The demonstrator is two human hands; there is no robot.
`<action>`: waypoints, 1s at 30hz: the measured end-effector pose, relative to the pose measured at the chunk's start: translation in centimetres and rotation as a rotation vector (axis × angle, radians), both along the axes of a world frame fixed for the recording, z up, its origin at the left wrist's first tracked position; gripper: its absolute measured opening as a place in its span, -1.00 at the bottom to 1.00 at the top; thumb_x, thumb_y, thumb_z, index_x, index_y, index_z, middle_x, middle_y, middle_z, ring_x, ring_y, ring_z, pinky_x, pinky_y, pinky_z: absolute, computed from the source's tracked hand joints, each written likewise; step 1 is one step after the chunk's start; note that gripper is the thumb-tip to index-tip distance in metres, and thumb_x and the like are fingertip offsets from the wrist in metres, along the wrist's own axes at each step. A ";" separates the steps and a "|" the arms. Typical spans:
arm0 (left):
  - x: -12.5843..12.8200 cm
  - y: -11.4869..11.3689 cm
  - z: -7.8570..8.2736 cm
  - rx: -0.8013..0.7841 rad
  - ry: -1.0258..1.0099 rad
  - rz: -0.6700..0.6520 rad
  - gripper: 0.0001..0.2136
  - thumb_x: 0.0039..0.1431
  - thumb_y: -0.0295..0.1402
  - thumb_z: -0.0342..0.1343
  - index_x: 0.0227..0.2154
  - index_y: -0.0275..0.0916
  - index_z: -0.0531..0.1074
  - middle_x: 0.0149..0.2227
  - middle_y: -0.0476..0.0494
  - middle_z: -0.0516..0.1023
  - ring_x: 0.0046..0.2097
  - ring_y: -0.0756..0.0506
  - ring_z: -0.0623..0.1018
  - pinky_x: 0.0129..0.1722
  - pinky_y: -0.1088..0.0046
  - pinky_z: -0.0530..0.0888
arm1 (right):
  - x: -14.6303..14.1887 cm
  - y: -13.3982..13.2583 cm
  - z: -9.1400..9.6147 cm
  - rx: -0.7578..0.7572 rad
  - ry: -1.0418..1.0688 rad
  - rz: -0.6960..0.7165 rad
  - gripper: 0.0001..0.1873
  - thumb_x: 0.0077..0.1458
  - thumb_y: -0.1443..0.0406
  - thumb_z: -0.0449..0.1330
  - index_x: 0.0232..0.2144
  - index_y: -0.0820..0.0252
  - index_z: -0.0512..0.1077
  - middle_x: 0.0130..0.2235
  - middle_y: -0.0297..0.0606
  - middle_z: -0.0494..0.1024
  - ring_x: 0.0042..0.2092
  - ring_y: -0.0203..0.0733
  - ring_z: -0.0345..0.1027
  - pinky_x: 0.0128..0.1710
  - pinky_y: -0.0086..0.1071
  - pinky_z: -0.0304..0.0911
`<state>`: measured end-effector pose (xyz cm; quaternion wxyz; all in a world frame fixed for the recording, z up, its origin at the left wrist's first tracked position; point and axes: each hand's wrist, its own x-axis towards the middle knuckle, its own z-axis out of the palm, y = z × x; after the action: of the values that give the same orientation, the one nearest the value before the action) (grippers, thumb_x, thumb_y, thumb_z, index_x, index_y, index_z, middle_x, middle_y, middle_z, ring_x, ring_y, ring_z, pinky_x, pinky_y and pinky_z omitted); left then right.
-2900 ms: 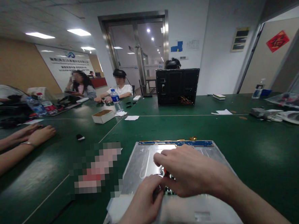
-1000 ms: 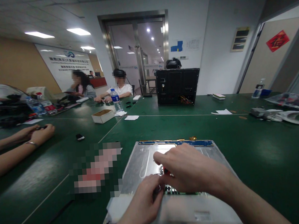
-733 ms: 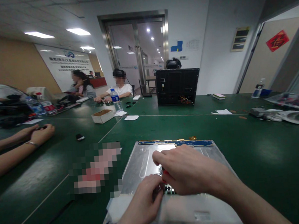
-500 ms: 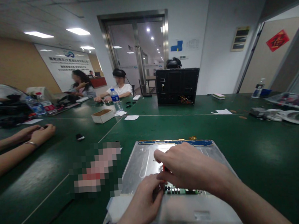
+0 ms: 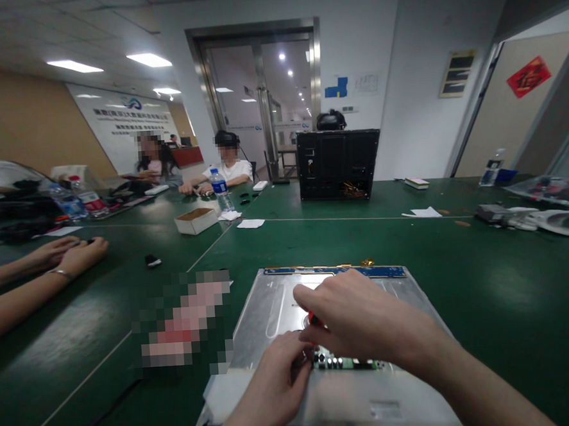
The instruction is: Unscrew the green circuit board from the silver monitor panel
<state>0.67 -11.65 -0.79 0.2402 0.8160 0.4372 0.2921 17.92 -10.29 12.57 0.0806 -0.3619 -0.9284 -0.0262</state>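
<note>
A silver metal panel (image 5: pixel 271 304) lies flat on the green table (image 5: pixel 510 276), with a blue circuit strip (image 5: pixel 336 273) along its far edge. A small green circuit board (image 5: pixel 346 364) sits near the panel's front. My right hand (image 5: pixel 363 320) hovers over that board with fingers curled round a red-handled tool (image 5: pixel 313 318), mostly hidden. My left hand (image 5: pixel 276 384) rests at the board's left end, fingers pinched at something I cannot make out.
A black computer case (image 5: pixel 337 165) stands at the back. A cardboard box (image 5: pixel 195 221), a water bottle (image 5: pixel 220 190) and papers lie mid-left. Another person's arms (image 5: pixel 37 273) rest on the table at left; two people sit further back. Parts lie at right (image 5: pixel 526 217).
My right hand has lifted slightly, uncovering more of the green circuit board. My left hand has stayed put. The person's hands at left shifted a little.
</note>
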 end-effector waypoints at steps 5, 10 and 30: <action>0.0 0.1 -0.3 -0.010 -0.002 -0.014 -0.87 0.05 -0.52 -0.05 -0.42 -0.24 0.38 -0.37 -0.10 0.48 -0.29 -0.11 0.44 -0.27 0.41 0.35 | 0.2 -0.2 0.0 -0.025 0.019 0.026 -0.77 0.03 0.17 0.15 -0.31 0.20 0.32 -0.38 -0.26 0.53 -0.45 -0.21 0.33 -0.58 -0.38 -0.12; -0.1 0.2 -0.2 -0.029 0.019 -0.018 -0.88 0.05 -0.51 -0.04 -0.39 -0.25 0.38 -0.37 -0.11 0.48 -0.30 -0.12 0.44 -0.29 0.42 0.35 | 0.3 -0.4 0.1 -0.013 0.032 0.096 -0.82 -0.02 0.30 0.11 -0.30 0.21 0.29 -0.36 -0.25 0.51 -0.47 -0.26 0.28 -0.62 -0.39 -0.14; -0.3 0.1 -0.8 -0.003 0.038 0.003 -0.83 0.08 -0.55 -0.05 -0.34 -0.22 0.39 -0.35 -0.08 0.48 -0.28 -0.10 0.44 -0.28 0.41 0.32 | -0.3 0.5 -0.6 0.044 0.000 -0.079 -0.64 0.14 0.04 0.07 -0.45 0.19 0.44 -0.49 -0.22 0.54 -0.48 -0.19 0.37 -0.58 -0.38 -0.14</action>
<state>0.40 -11.56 -1.56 0.2324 0.8204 0.4434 0.2762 17.63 -9.82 12.00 0.0875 -0.3966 -0.9125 -0.0500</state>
